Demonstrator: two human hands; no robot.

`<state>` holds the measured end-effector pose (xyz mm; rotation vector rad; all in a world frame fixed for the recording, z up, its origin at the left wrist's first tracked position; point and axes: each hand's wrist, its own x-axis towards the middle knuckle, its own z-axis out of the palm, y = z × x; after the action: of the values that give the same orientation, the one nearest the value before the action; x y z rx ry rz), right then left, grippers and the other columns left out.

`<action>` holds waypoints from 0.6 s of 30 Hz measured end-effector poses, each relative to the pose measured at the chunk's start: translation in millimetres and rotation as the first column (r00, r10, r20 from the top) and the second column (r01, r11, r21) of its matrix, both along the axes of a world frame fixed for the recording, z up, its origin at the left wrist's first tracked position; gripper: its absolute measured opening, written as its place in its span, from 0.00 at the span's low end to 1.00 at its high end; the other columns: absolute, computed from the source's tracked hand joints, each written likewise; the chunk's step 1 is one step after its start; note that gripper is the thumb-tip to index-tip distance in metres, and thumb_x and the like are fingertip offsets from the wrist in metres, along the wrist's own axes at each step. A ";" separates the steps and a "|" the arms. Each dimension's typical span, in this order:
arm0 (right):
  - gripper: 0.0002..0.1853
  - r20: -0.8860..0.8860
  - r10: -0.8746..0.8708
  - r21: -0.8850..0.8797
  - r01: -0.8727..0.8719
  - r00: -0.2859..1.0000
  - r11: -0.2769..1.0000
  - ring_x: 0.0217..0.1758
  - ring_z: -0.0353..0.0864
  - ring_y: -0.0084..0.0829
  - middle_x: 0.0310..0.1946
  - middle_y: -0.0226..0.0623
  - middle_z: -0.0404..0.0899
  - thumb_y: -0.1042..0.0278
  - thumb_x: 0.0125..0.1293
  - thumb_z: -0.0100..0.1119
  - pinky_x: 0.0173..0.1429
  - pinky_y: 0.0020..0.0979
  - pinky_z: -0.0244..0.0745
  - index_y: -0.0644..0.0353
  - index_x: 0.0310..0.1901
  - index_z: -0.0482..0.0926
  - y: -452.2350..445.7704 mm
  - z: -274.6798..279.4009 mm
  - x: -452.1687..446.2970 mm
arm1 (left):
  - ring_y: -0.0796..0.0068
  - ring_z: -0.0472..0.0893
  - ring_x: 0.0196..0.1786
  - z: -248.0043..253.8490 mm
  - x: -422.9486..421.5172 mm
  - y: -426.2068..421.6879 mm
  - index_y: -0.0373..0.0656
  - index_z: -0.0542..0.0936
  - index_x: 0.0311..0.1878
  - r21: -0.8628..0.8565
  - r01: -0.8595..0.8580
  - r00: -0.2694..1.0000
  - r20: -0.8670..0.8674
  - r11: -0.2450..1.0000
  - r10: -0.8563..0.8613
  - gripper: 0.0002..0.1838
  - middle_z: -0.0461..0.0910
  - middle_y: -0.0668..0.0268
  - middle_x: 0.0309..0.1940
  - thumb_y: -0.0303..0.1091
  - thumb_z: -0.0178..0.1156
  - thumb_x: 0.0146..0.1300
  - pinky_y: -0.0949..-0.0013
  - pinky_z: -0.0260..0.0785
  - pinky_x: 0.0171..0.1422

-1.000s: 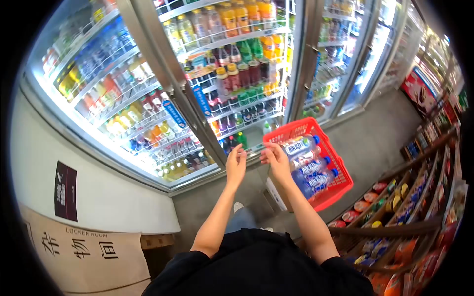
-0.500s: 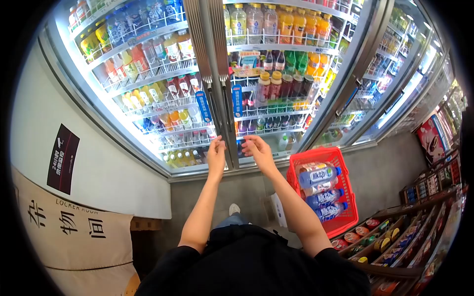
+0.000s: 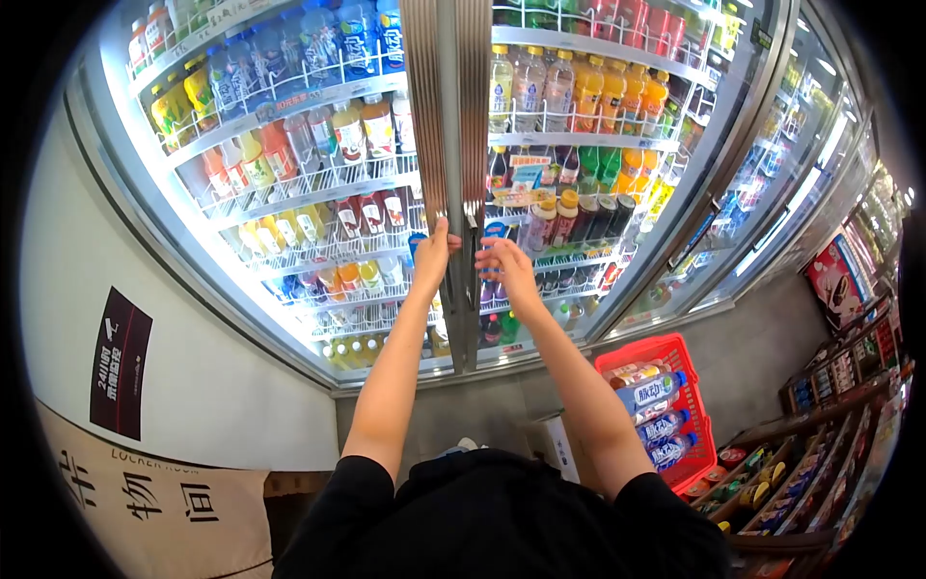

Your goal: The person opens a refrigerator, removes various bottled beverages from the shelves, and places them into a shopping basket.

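Note:
My left hand [image 3: 435, 259] is at the left glass door's handle, thumb up and fingers curled across it; it covers most of that handle. Beside it, my right hand [image 3: 508, 270] is held with fingers apart and slightly bent, tips close to the right door's handle [image 3: 473, 253]. Whether those fingertips touch the metal is unclear. Both fridge doors look closed, their ribbed metal frames [image 3: 447, 106] meeting in the middle. Behind the glass stand rows of bottled drinks, among them orange juice bottles [image 3: 588, 92] and blue-labelled bottles [image 3: 357, 39].
On the floor to the right, a red basket [image 3: 701, 439] holds several bottles. A carton [image 3: 558, 444] sits by my right forearm. Snack shelves [image 3: 820, 425] line the lower right. A white wall panel [image 3: 193, 338] and a beige curtain [image 3: 174, 540] are on the left.
Both hands have come up to the door handles, and the left fingers now curl at one. My view has moved closer to the fridge, and the basket appears farther right and lower.

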<state>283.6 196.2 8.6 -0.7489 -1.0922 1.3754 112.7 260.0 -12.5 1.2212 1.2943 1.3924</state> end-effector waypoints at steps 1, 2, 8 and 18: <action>0.20 0.016 0.016 -0.057 -0.015 1.000 0.998 0.42 0.81 0.24 0.43 0.35 0.81 0.53 0.78 0.45 0.46 0.28 0.78 0.61 0.56 0.76 6.5 -3.3 -9.1 | 0.70 0.79 0.28 4.0 3.9 10.1 0.37 0.81 0.26 -0.091 0.094 0.966 0.250 0.991 -0.069 0.35 0.79 0.61 0.23 0.63 0.47 0.71 0.69 0.70 0.40; 0.20 0.017 0.015 -0.058 -0.015 1.000 0.998 0.42 0.81 0.24 0.43 0.35 0.81 0.53 0.78 0.45 0.46 0.28 0.78 0.61 0.56 0.76 -0.8 -14.3 -10.6 | 0.70 0.79 0.28 2.0 6.5 6.0 0.37 0.81 0.26 -0.092 0.095 0.966 0.251 0.991 -0.069 0.35 0.79 0.61 0.23 0.63 0.47 0.71 0.69 0.70 0.40; 0.20 0.064 -0.015 -0.101 0.022 0.998 0.995 0.43 0.82 0.27 0.42 0.37 0.82 0.54 0.77 0.46 0.46 0.31 0.79 0.62 0.57 0.76 1.3 -19.3 -22.8 | 0.76 0.68 0.16 -4.3 0.5 14.0 0.45 0.70 0.15 -0.067 0.128 0.965 0.240 0.989 -0.109 0.33 0.68 0.70 0.12 0.60 0.47 0.70 0.70 0.56 0.23; 0.18 0.134 0.005 -0.117 0.010 0.991 0.993 0.41 0.81 0.24 0.41 0.34 0.82 0.56 0.78 0.45 0.45 0.27 0.78 0.61 0.56 0.76 -29.9 -0.8 -26.6 | 0.45 0.82 0.34 -19.1 11.1 23.7 0.35 0.78 0.23 -0.080 -0.150 0.988 -0.042 0.985 0.147 0.37 0.81 0.47 0.23 0.60 0.40 0.71 0.49 0.68 0.43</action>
<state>257.0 166.3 7.8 -0.9396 -1.1213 1.4127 123.8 283.6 -31.6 1.1175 1.4788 1.4122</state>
